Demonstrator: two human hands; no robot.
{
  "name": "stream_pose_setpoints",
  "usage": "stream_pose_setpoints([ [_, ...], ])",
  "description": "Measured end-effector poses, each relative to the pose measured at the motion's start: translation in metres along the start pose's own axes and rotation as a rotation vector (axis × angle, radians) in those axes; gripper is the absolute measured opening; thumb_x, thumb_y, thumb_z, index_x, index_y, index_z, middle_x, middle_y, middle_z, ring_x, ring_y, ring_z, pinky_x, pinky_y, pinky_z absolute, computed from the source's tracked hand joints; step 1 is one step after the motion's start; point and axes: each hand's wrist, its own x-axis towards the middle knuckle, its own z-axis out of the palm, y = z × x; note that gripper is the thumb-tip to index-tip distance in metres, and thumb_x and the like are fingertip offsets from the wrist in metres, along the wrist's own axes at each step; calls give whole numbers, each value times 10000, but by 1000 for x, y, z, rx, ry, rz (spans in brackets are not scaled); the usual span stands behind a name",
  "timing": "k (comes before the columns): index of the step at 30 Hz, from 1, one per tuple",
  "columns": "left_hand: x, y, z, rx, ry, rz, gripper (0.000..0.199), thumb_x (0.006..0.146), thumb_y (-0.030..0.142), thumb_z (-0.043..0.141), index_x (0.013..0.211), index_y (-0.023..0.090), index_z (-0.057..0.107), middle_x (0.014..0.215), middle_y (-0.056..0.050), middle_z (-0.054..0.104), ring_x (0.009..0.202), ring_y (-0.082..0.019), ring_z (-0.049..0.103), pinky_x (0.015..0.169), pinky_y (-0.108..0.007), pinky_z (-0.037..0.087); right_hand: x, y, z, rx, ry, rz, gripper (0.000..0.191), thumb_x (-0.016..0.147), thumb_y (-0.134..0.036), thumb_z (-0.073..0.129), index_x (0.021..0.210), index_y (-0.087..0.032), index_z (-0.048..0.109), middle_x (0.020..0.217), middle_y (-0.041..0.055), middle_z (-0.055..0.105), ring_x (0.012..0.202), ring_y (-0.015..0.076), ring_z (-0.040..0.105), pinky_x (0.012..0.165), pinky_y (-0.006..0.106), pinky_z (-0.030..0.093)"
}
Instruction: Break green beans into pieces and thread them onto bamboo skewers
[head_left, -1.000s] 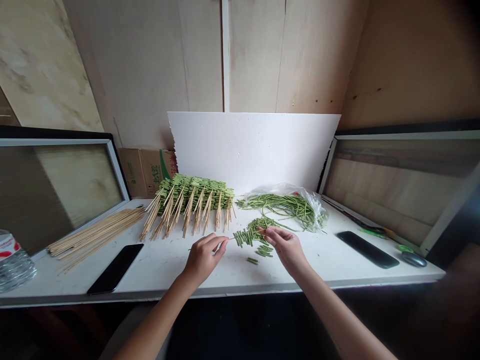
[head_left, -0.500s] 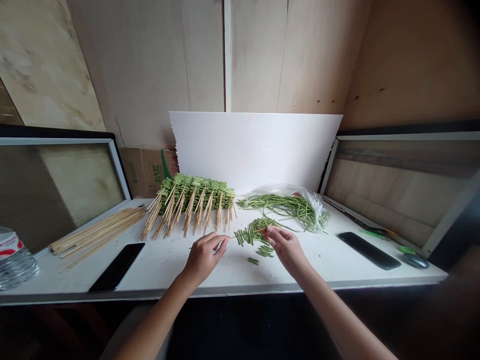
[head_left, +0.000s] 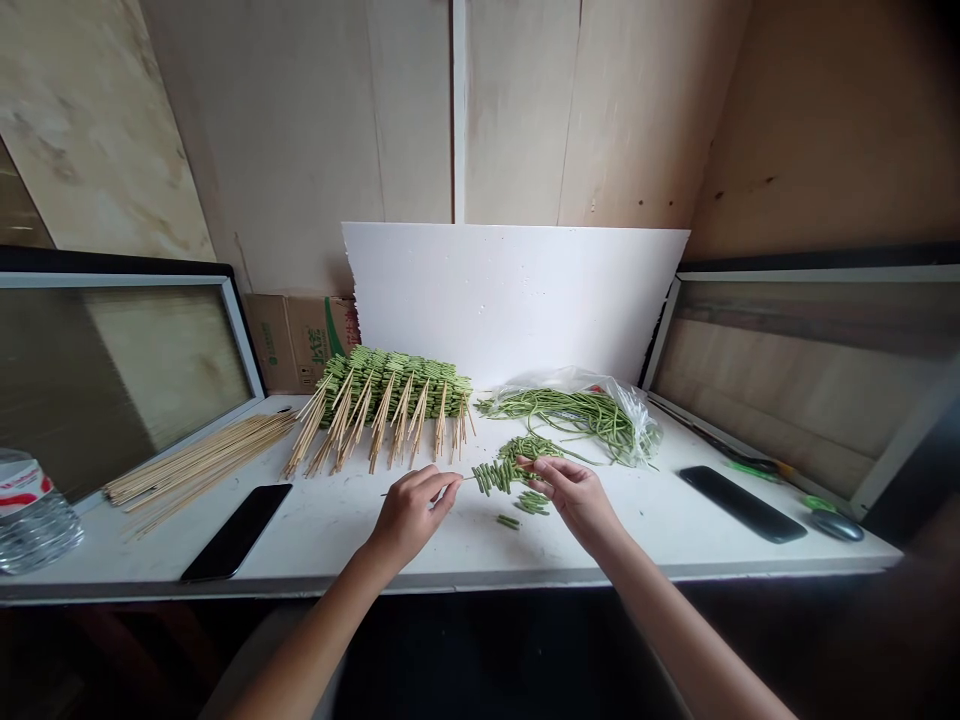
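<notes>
My left hand [head_left: 414, 512] pinches one end of a thin wooden skewer, above the white table [head_left: 315, 545]. Several short green bean pieces [head_left: 492, 477] are threaded crosswise on the skewer. At the skewer's other end, my right hand [head_left: 576, 490] has its thumb and fingers closed on the tip; whether a bean piece is also between them cannot be made out. Cut bean pieces [head_left: 533, 502] lie just below, beside a small pile [head_left: 529, 447] partly hidden by my right hand. A pair of loose pieces [head_left: 508, 521] rests nearer the front edge.
Stacked bean skewers [head_left: 390, 390] lie at the back left, beside bare skewers [head_left: 202, 455]. Long beans [head_left: 577, 412] spill from a plastic bag [head_left: 646, 425]. Phones [head_left: 236, 532] [head_left: 742, 503] flank my hands. A bottle [head_left: 34, 515] stands left, a mouse [head_left: 838, 525] right.
The whole view has shifted slightly. Both hands keep their holds on the skewer, and the threaded bean pieces look almost the same.
</notes>
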Motion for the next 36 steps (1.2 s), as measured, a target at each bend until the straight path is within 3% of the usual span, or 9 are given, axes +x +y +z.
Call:
stream_pose_setpoints([
  [7, -1, 1, 2, 11, -15, -4, 213, 1048, 254, 524, 1077, 219, 732, 850, -34, 688, 757, -160, 627, 706, -265, 486, -5, 9, 7, -68, 62, -65, 251, 740, -439, 879, 873, -235, 818, 1032, 84, 809, 1141, 318, 703, 920, 404, 591],
  [14, -2, 11, 6, -43, -15, -13, 213, 1043, 250, 534, 1094, 218, 738, 863, -29, 693, 747, -144, 635, 704, -247, 489, -6, 29, 13, -108, 53, -37, 264, 741, -473, 871, 799, -224, 804, 964, 64, 795, 955, 263, 725, 854, 364, 572],
  [17, -1, 8, 4, -66, -6, -36, 216, 1042, 255, 534, 1106, 216, 737, 893, -37, 702, 761, -145, 639, 719, -247, 497, -4, 24, 9, -140, 18, -16, 313, 751, -498, 858, 924, -241, 817, 1061, 70, 786, 949, 252, 718, 868, 379, 578],
  [19, 0, 4, 2, -64, 18, -64, 223, 1043, 260, 528, 1114, 212, 733, 908, -43, 705, 751, -144, 628, 714, -251, 492, -3, 17, 6, -256, -31, -35, 383, 810, -541, 793, 1068, -259, 803, 1129, 81, 771, 939, 253, 712, 846, 398, 581],
  [21, 1, -1, 1, -40, 55, -106, 230, 1044, 272, 520, 1102, 207, 733, 862, -37, 688, 712, -143, 601, 692, -255, 478, -4, 14, 3, -503, -102, -93, 383, 871, -564, 715, 1093, -263, 801, 1138, 92, 766, 929, 267, 696, 813, 415, 568],
  [25, 0, -10, -1, 1, 99, -157, 250, 1043, 297, 511, 1062, 202, 741, 751, -13, 623, 659, -143, 567, 658, -253, 450, -7, 19, -1, -1131, -223, -282, 228, 903, -434, 703, 889, -248, 835, 894, 94, 771, 937, 314, 623, 821, 435, 491],
  [27, 0, -12, 0, 8, 98, -158, 253, 1042, 298, 510, 1063, 202, 743, 746, -10, 614, 657, -142, 566, 661, -251, 447, -8, 26, -3, -1307, -256, -315, 156, 885, -344, 720, 851, -245, 837, 816, 95, 750, 941, 324, 596, 803, 417, 467],
  [31, 0, -11, 1, 30, 98, -154, 251, 1035, 294, 516, 1056, 204, 750, 728, -3, 597, 650, -140, 560, 656, -248, 441, -10, 35, -3, -1391, -263, -287, 111, 859, -252, 719, 850, -244, 830, 840, 87, 754, 935, 314, 594, 765, 377, 453],
  [36, 0, -11, 2, 30, 83, -155, 253, 1038, 294, 506, 1049, 206, 744, 732, -2, 599, 637, -138, 551, 652, -246, 431, -8, 36, -2, -1307, -204, -277, 102, 854, -244, 706, 810, -231, 796, 870, 86, 767, 967, 323, 611, 774, 383, 461],
])
